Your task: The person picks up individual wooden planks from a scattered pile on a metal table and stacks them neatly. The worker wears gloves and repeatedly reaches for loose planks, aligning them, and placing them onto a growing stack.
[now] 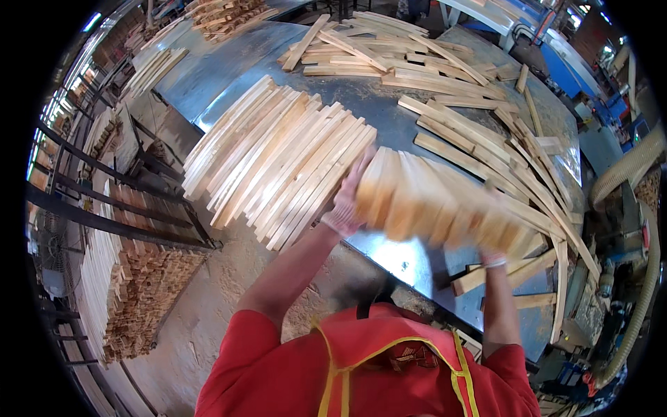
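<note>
A row of short wooden strips (431, 201), blurred by motion, is squeezed between my two hands above the near edge of the metal table. My left hand (347, 198), in a light glove, presses the left end of the row, fingers stretched along its side. At the right end is my right hand (495, 256), mostly hidden behind the wood; its light cuff shows. Just left of my left hand, a neat layer of pale wooden strips (278, 153) lies side by side, jutting over the table's edge.
Loose strips (389, 59) lie jumbled across the back of the metal table (399, 257), and more (479, 149) slant along its right side. On the left, a tall stack of strips (149, 292) stands beside dark metal bars (118, 219). A ribbed hose (646, 292) hangs by machinery at right.
</note>
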